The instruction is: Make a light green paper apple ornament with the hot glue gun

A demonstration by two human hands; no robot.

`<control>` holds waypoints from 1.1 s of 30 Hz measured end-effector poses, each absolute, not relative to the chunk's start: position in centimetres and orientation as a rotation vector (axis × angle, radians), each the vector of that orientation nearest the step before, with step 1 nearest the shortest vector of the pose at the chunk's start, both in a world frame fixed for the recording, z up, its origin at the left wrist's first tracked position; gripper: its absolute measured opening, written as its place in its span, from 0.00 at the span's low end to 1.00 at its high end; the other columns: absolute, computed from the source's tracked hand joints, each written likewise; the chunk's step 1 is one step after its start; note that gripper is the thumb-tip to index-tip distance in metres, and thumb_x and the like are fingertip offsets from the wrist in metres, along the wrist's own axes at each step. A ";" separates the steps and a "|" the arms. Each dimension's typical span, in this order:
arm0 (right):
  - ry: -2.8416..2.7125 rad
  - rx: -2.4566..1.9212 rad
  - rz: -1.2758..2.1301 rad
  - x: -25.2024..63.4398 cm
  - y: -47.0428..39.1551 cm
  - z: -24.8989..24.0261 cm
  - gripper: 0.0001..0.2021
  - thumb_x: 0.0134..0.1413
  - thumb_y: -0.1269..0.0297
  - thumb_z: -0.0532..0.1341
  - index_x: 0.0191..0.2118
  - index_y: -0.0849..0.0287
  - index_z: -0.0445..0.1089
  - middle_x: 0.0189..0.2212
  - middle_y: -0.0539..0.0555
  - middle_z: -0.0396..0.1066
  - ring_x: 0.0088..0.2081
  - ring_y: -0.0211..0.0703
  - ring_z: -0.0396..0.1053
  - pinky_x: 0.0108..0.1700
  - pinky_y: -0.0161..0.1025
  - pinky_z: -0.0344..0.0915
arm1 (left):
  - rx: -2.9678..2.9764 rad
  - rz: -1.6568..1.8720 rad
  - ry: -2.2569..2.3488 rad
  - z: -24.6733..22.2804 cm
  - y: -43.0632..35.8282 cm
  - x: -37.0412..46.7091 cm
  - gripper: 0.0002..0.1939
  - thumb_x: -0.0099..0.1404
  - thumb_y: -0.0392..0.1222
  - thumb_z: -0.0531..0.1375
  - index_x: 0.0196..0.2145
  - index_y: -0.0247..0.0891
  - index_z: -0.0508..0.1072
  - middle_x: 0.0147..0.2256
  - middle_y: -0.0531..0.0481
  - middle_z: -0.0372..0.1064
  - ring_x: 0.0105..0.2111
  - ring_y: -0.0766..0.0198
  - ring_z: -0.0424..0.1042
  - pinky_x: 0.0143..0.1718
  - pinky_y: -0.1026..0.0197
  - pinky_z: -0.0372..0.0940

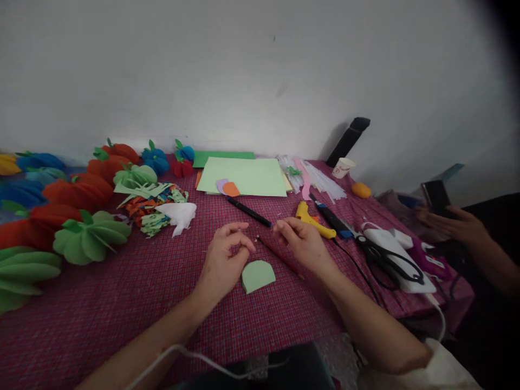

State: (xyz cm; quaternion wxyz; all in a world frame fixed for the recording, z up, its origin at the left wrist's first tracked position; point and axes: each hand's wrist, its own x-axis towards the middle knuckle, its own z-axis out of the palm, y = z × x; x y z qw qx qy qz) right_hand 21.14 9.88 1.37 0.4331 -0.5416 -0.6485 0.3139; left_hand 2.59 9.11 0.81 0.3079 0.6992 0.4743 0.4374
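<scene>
As two bare hands work above a checked tablecloth (162,330), a rounded light-green paper piece (259,277) lies near the middle of the table's front edge. The left hand (228,253), its fingers loosely curled and parted, is just beside the paper's upper left corner; whether it touches cannot be told. The right hand (304,244) has thumb and fingertips drawn close, though whether they meet or pinch anything cannot be made out. Between the hands, a red pencil (280,258) slants toward the front edge, and a dark pen (248,211) lies farther back. A yellow glue gun (312,221) rests just beyond the right hand. Toward the table's right edge, black scissors (384,260) lie against a white power strip (400,262). Light-green sheets (244,176) are stacked at the back edge, by the wall, while paper pumpkins (91,236) crowd the left side beside a heap of paper scraps (148,208). Past the right edge, another person's hand (463,222) holds a phone (436,197).
</scene>
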 end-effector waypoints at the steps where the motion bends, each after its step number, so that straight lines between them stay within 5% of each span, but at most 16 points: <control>1: -1.662 -1.370 0.642 21.7 9.9 1.3 0.09 0.53 0.63 0.56 0.40 0.58 0.67 0.35 0.53 0.71 0.33 0.38 0.68 0.35 0.37 0.65 | 1.903 1.106 1.273 1.1 9.0 2.5 0.10 0.56 0.31 0.54 0.23 0.40 0.72 0.45 0.50 0.67 0.48 0.60 0.64 0.51 0.52 0.56; 3: -1.776 -1.430 0.440 22.8 9.6 1.4 0.19 0.49 0.66 0.60 0.49 0.57 0.63 0.44 0.56 0.69 0.41 0.42 0.67 0.42 0.41 0.64 | 2.012 0.956 1.280 1.8 9.0 2.2 0.09 0.58 0.34 0.54 0.25 0.40 0.72 0.39 0.50 0.71 0.42 0.60 0.67 0.46 0.53 0.59; 6: -1.983 -1.599 0.363 23.9 8.2 1.7 0.12 0.52 0.64 0.58 0.43 0.58 0.68 0.38 0.54 0.72 0.37 0.42 0.68 0.39 0.40 0.64 | 2.223 0.699 1.160 2.3 8.9 1.7 0.10 0.63 0.41 0.52 0.35 0.43 0.74 0.34 0.53 0.73 0.36 0.61 0.69 0.41 0.55 0.59; 9: -2.150 -1.743 0.369 23.9 6.7 1.6 0.08 0.53 0.63 0.58 0.39 0.59 0.70 0.34 0.54 0.72 0.34 0.41 0.68 0.37 0.38 0.62 | 2.562 0.482 0.940 1.6 8.7 1.2 0.14 0.65 0.37 0.51 0.45 0.46 0.70 0.41 0.53 0.73 0.42 0.60 0.67 0.46 0.53 0.53; 17: -2.220 -1.829 0.377 23.0 5.9 0.6 0.09 0.53 0.70 0.57 0.41 0.61 0.70 0.35 0.55 0.73 0.38 0.42 0.69 0.42 0.37 0.62 | 2.913 0.287 0.854 -0.9 6.1 0.2 0.14 0.66 0.36 0.48 0.47 0.43 0.67 0.48 0.51 0.69 0.54 0.57 0.57 0.56 0.47 0.36; 33: -2.440 -1.932 0.037 16.9 1.5 0.3 0.12 0.58 0.72 0.52 0.42 0.59 0.71 0.31 0.57 0.72 0.31 0.44 0.70 0.33 0.36 0.61 | 2.895 0.345 1.043 -2.3 3.4 -1.1 0.22 0.65 0.36 0.47 0.57 0.44 0.59 0.54 0.50 0.63 0.59 0.54 0.51 0.56 0.45 0.40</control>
